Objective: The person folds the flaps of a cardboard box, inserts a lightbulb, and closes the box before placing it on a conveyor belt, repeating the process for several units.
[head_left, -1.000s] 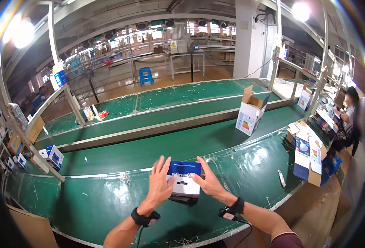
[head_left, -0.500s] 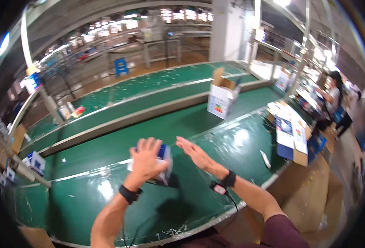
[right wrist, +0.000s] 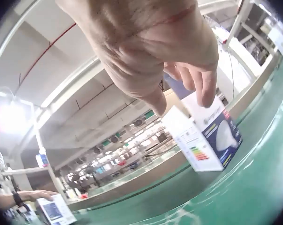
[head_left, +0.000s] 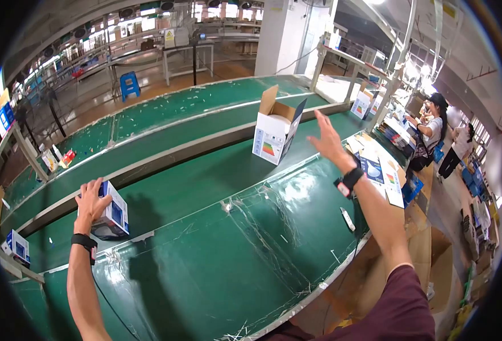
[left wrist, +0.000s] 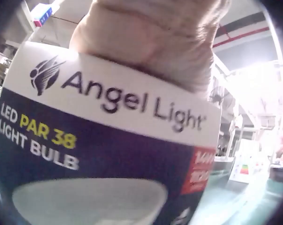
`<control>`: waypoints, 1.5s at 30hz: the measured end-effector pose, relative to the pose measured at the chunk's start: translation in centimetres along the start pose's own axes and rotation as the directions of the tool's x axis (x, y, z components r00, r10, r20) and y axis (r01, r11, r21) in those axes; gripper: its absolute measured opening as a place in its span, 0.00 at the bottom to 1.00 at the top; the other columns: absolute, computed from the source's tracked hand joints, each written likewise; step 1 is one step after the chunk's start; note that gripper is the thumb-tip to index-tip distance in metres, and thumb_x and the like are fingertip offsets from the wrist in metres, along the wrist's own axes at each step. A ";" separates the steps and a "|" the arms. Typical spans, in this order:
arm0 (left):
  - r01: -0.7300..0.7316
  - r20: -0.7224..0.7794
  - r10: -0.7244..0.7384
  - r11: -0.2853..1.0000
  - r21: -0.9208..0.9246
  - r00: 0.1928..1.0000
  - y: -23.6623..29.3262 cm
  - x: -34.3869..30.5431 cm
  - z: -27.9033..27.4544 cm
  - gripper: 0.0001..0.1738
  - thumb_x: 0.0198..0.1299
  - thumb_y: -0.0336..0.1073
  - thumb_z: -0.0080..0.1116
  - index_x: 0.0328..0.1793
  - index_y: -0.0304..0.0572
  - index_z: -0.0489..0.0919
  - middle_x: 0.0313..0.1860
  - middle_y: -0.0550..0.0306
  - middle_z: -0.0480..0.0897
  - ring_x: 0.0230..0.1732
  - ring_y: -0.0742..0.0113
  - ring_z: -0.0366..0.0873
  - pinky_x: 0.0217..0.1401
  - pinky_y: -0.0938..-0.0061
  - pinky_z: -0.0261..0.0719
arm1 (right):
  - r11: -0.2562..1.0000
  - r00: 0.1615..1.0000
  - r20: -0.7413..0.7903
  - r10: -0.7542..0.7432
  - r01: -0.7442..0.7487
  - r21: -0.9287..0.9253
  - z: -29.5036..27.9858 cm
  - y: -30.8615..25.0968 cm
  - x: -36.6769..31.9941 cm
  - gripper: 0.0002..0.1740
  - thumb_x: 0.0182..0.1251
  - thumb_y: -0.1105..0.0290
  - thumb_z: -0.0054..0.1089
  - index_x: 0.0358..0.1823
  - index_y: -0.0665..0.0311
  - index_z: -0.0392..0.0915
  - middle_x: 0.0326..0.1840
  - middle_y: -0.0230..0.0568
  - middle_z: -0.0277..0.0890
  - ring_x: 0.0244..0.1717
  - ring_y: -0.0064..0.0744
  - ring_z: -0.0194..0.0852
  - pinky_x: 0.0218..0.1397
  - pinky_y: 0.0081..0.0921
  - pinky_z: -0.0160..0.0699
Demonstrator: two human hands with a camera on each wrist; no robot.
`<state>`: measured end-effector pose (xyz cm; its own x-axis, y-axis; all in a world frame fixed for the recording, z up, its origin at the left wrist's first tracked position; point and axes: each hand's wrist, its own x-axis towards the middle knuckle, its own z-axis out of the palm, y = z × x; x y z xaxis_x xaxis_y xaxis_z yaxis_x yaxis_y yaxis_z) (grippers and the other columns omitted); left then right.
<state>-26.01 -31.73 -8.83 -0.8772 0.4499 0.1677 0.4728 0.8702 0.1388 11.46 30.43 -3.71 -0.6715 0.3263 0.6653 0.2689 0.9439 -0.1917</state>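
Note:
My left hand [head_left: 92, 203] rests on top of a closed blue-and-white light bulb box [head_left: 118, 216] on the green conveyor belt, its fingers extended over the top. In the left wrist view, the box's printed front [left wrist: 104, 117] reads Angel Light, LED PAR 38, with the palm above it. My right hand [head_left: 329, 143] is raised with spread fingers, holding nothing. It is nearest to a taller white-and-blue carton [head_left: 269, 134] that stands with its top flaps up. In the right wrist view, the fingers overlap that carton [right wrist: 202, 147].
Another bulb box [head_left: 18, 248] stands at the far left. A white utility knife [head_left: 347, 219] lies on the worktop, left of flattened cartons [head_left: 382, 170]. A metal rail [head_left: 171, 162] runs behind the belt. People [head_left: 432, 128] work at the far right.
The bulb box has moved from in front of me leftward onto the belt under my left hand. My right hand has left it and moved right, toward the flapped carton. The head view has turned right.

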 end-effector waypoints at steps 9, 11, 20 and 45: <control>-0.071 0.041 0.068 0.995 0.069 0.997 -2.0 0.9 -0.5 0.42 0.67 0.65 0.54 0.79 0.47 0.69 0.74 0.48 0.72 0.79 0.46 0.61 0.74 0.33 0.59 | 0.932 0.934 0.215 -0.285 0.322 -0.164 1.5 0.8 9.8 0.34 0.50 0.76 0.73 0.63 0.60 0.75 0.67 0.48 0.74 0.71 0.56 0.68 0.74 0.47 0.67; -0.051 0.035 0.048 0.996 0.068 0.998 -2.6 1.0 -0.3 0.45 0.68 0.69 0.52 0.81 0.48 0.67 0.78 0.47 0.70 0.80 0.44 0.60 0.75 0.31 0.58 | 0.922 0.913 0.226 -0.340 0.371 -0.112 2.2 0.7 11.6 0.26 0.47 0.77 0.72 0.51 0.60 0.78 0.56 0.47 0.78 0.65 0.56 0.71 0.69 0.48 0.69; 0.071 -0.376 0.032 0.964 0.255 0.926 -1.5 2.3 0.1 0.45 0.77 0.62 0.46 0.85 0.32 0.58 0.86 0.34 0.57 0.89 0.39 0.47 0.87 0.41 0.41 | 0.913 0.891 0.201 -0.407 0.388 0.129 -2.5 -12.2 7.0 0.21 0.63 0.59 0.75 0.48 0.63 0.76 0.41 0.51 0.84 0.48 0.59 0.83 0.49 0.51 0.80; 0.105 0.297 0.781 0.288 -0.952 0.550 30.0 -12.0 -8.0 0.19 0.76 0.45 0.61 0.62 0.41 0.88 0.46 0.70 0.87 0.45 0.82 0.78 0.48 0.80 0.78 | 0.783 0.783 0.104 -0.613 0.584 0.215 -8.9 -24.7 -8.6 0.13 0.65 0.74 0.57 0.51 0.63 0.73 0.43 0.44 0.75 0.48 0.46 0.79 0.50 0.39 0.74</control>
<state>-0.63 -12.67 1.10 -0.1381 0.9864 -0.0891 0.1240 0.1065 0.9866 16.79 3.88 1.71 -0.7624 -0.3179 0.5636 -0.3301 0.9402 0.0838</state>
